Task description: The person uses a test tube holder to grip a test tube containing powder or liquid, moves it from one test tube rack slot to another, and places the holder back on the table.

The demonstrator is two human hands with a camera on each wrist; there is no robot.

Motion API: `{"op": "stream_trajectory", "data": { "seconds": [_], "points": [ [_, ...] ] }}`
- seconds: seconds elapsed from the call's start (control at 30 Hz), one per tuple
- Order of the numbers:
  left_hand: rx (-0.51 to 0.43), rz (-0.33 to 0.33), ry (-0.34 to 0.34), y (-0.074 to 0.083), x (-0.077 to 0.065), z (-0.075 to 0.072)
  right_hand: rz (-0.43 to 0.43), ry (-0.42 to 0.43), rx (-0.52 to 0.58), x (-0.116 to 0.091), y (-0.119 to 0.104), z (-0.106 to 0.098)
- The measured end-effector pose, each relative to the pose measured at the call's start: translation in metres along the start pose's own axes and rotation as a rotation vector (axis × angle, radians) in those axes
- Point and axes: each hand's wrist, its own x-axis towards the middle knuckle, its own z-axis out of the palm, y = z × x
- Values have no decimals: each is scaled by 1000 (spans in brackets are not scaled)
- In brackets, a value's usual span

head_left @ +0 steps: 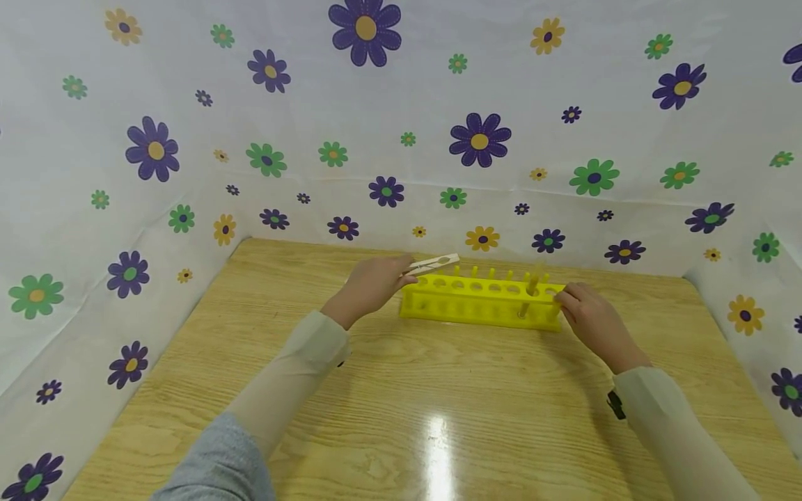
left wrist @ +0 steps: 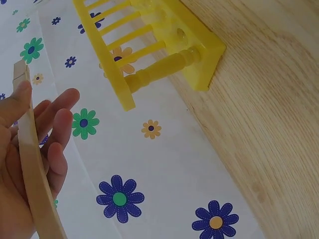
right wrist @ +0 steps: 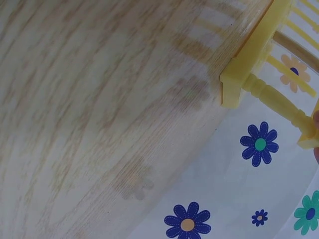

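A yellow test tube rack (head_left: 470,298) stands upright on the table, with round holes along its top and a row of pegs behind. One test tube (head_left: 532,284), brownish in look, sits in it near the right end. My left hand (head_left: 376,284) holds a wooden test tube clamp (head_left: 443,261) over the rack's left end. In the left wrist view the clamp (left wrist: 31,149) runs across the palm, thumb pressed on it. With its fingers, my right hand (head_left: 592,321) grips the rack's right top corner; only fingertips (right wrist: 316,127) show in the right wrist view.
The wood-grain table (head_left: 388,390) carries the rack near its back edge. A white flowered cloth (head_left: 413,104) hangs behind and along both sides. Glare lies on the table's front middle.
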Motion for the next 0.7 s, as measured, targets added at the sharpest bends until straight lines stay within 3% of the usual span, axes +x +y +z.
{"op": "stream_trajectory", "data": {
  "seconds": [0.3, 0.7],
  "points": [
    [-64, -40, -23, 0, -1, -2, -7, 8, 2, -1, 2, 1],
    [-85, -36, 61, -1, 1, 1, -3, 10, 0, -1, 1, 0]
  ]
}}
